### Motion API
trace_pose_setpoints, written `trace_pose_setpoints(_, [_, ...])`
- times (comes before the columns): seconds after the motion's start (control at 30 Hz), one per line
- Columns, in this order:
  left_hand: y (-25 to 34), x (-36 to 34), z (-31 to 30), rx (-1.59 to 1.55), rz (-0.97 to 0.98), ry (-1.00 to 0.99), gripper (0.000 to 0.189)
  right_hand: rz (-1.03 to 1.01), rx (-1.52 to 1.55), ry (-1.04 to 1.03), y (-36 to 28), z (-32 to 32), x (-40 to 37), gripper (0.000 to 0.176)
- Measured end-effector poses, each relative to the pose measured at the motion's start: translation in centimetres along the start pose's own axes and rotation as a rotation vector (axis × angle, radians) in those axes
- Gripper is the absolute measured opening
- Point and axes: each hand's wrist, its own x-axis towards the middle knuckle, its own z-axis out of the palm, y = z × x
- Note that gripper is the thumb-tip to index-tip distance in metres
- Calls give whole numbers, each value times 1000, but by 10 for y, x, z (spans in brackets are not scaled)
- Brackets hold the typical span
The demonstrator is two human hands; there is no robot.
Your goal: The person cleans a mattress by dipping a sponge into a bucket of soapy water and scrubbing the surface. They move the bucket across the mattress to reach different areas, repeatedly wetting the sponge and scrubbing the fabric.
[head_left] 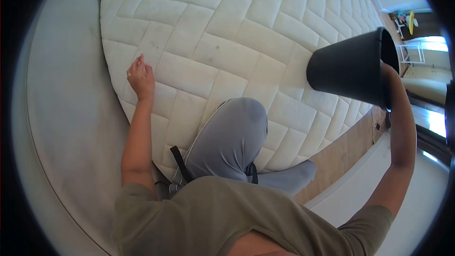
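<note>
at the right edge of view the right hand (387,73) is clamped on the rim of a black bucket (348,68), held up in the air & tipped on its side, mouth facing away, above the right side of the mattress (227,33). the fingers are mostly hidden by the rim, so can't tell how firm the hold is. risk, imo: a one-handed rim grip w/ the arm stretched out is weak, so the bucket could twist or slip & drop onto the mattress or the wood floor (353,144) beside it. anything inside (can't see) could spill out the tilted mouth. left hand (141,79) is well apart, loosely curled, fingertips touching the mattress near its left edge, grasping nothing, ring (128,73) on one finger. it prob. props the body, so a slip there could tip the person fwd. between the hands a bent knee (234,130) in grey trousers rests on the mattress, which has a few faint dark marks. a grey surface (66,114) runs along the left. far right, past the bucket, a white rack (411,53) & small coloured bits, too small to id. in the way: only that knee, below & left of the bucket.
</note>
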Motion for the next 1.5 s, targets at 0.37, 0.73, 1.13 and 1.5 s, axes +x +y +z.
trace_pose_setpoints(0.37, [-17, 5, 22, -111, -166, 26, 65, -85, 341, -4, 63, 12, -14, 31])
trace_pose_setpoints(0.73, [-19, 6, 23, -60, -140, 0, 64, -111, 325, 34, 78, -1, -19, 30])
trace_pose_setpoints(1.13, [-4, 11, 7, -128, 76, -37, 60, -287, 135, 184, 77, 10, 14, 30])
trace_pose_setpoints(1.5, [129, 22, 43, -236, 486, -437, 76, -587, -550, 621, 131, 29, 42, 33])
